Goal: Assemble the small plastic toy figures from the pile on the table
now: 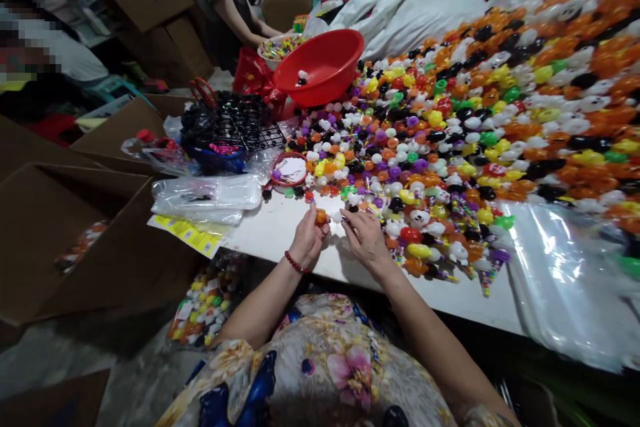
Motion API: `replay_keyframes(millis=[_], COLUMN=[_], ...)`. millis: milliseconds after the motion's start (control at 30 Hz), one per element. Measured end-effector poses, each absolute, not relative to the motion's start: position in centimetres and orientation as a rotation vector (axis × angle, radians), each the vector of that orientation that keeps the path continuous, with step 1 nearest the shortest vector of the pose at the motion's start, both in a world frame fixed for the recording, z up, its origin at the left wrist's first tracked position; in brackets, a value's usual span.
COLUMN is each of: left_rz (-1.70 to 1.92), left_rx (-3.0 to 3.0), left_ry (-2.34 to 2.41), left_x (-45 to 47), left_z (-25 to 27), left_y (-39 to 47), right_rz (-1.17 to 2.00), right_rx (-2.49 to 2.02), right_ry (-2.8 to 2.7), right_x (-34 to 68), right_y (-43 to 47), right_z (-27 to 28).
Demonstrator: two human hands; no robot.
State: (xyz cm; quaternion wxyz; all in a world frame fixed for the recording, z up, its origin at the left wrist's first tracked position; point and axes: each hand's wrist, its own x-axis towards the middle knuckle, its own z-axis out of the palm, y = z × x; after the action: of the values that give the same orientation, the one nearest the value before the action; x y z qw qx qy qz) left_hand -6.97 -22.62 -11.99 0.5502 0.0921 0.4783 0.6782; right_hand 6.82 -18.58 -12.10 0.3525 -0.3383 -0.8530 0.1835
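Observation:
My left hand (309, 238) is closed around a small orange plastic piece (321, 216), which shows between the thumb and fingers. Just across from it, my right hand (367, 240) has thumb and forefinger pinched together. A small whitish piece (337, 216) shows by those fingertips, too small to identify. Both hands are over the front of the white table (270, 235), a short gap apart. Right behind and beside my right hand spreads a large heap of colourful small plastic figures (420, 219), some on striped sticks or tubes.
A red basin (325, 70) stands tilted behind the heap. Clear plastic bags lie left (207, 195) and right (555, 273). A small round red-rimmed basket (290, 169) sits nearby. Open cardboard boxes (75, 200) are at left. Across the table, another person's arm (237, 23) reaches toward a bowl (281, 47).

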Motion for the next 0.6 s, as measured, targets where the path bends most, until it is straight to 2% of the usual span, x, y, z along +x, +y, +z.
replay_keyframes(millis=[133,333,600], left_rz=[1.543,1.241,1.014], left_rx=[0.420,0.791,0.949], left_ry=[1.170,1.078,0.988], left_x=[-7.2,-8.4,-8.1], left_z=[-11.6,-10.8,-10.7], left_y=[-23.2,-25.2,-26.9], right_rz=[0.658,0.964,1.047], right_rx=[-0.863,-0.891,-0.834], right_ry=[-2.088,-1.935,-2.061], right_x=[8.2,10.4,11.4], right_y=[-19.0,-19.5,-20.5], right_z=[-10.6,-9.0,-8.3])
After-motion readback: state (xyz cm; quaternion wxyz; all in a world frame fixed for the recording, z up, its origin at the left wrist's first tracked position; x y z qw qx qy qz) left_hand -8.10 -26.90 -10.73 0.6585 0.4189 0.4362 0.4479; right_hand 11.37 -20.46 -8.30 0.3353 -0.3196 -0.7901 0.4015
